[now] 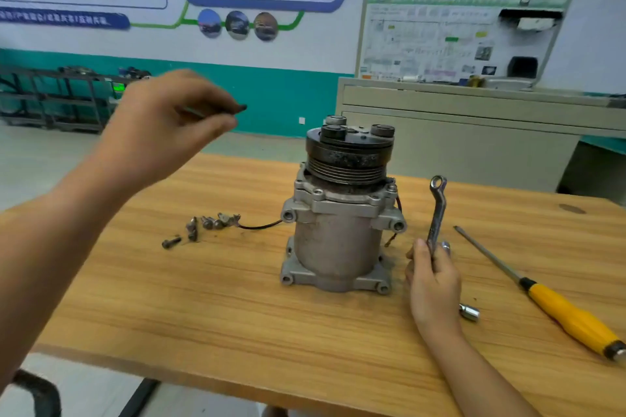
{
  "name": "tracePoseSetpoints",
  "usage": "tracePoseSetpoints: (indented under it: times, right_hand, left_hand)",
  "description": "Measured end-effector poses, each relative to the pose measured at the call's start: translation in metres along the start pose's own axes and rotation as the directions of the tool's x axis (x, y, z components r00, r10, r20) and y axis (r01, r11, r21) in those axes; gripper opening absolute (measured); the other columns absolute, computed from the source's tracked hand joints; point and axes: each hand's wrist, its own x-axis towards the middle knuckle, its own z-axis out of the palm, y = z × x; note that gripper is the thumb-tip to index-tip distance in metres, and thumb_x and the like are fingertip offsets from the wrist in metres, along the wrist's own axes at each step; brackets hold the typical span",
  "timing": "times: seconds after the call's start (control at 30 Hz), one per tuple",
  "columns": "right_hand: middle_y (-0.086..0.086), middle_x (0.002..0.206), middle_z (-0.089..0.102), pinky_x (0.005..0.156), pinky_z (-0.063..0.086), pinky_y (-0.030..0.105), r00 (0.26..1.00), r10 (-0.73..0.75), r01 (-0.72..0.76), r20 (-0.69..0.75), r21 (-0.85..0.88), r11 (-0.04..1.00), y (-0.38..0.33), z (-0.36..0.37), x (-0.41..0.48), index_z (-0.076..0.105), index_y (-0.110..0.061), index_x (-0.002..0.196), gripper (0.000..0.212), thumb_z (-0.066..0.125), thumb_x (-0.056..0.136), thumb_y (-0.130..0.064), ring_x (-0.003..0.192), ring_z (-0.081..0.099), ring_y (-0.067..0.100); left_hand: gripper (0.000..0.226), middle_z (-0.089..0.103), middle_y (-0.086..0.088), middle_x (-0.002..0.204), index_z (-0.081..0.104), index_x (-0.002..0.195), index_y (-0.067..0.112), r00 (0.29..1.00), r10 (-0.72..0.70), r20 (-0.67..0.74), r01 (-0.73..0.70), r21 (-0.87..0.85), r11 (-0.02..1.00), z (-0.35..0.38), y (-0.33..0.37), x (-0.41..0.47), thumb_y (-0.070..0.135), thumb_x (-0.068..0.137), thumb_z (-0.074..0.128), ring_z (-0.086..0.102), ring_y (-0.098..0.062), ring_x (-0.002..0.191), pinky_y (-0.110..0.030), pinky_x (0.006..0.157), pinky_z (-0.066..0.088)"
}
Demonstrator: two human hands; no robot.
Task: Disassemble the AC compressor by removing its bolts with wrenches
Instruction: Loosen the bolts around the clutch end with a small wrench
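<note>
One compressor (338,234) is standing upright at the middle of a wooden table (203,332), its grooved pulley (349,162) on top.

The left hand (162,125) is hanging in the air to the left of and above the compressor, well apart from it. Its thumb and fingertips are pinching one dark, blurred long bolt (233,108).

The right hand (433,281) is resting on the table just right of the compressor. Its fingers are curling round one ring wrench (437,210), which is pointing upward.

Loose bolts (203,227) are lying in a cluster on the table to the left of the compressor. There are about six, too blurred for a sure count. One thin wire (261,225) is running from the compressor toward them.

One yellow-handled screwdriver (559,308) is lying at the right. One socket (470,311) is lying beside the right wrist.
</note>
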Motion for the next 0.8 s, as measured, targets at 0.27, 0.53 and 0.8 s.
tracePoseSetpoints:
  times: [0.27,0.53,0.8]
  right_hand:
    - [0.001,0.057,0.045,0.046,0.031,0.021,0.996,-0.071,0.078,0.063,-0.13,0.988,0.003,0.0,0.001,0.054,-0.02,0.068,0.03,0.044,0.095,-0.027,0.054,0.041,0.018]
    - [0.002,0.053,0.04,0.042,0.028,0.022,1.0,-0.027,0.029,0.014,-0.132,0.991,0.008,-0.002,0.006,0.054,-0.021,0.066,0.032,0.045,0.095,-0.03,0.05,0.037,0.018]
    - [0.002,0.052,0.04,0.053,0.029,0.036,0.999,-0.008,0.013,0.039,-0.114,0.993,0.006,-0.002,0.003,0.055,-0.02,0.066,0.031,0.045,0.094,-0.029,0.052,0.038,0.021]
  left_hand:
    - [0.024,0.068,0.003,0.094,0.066,0.084,0.031,0.706,-0.645,0.292,0.607,0.219,0.764,0.019,-0.104,-0.153,0.008,0.081,0.071,0.057,0.0,0.078,-0.013,0.068,0.04]
    - [0.011,0.064,-0.005,0.098,0.074,0.093,0.013,0.767,-0.588,0.255,0.506,0.321,0.8,0.062,-0.121,-0.136,0.013,0.082,0.071,0.057,-0.018,0.078,-0.025,0.068,0.038]
    - [0.014,0.051,-0.005,0.131,0.075,0.096,0.016,0.798,-0.543,0.264,0.393,0.456,0.799,0.076,-0.128,-0.125,0.02,0.085,0.068,0.059,-0.027,0.102,-0.035,0.083,0.045]
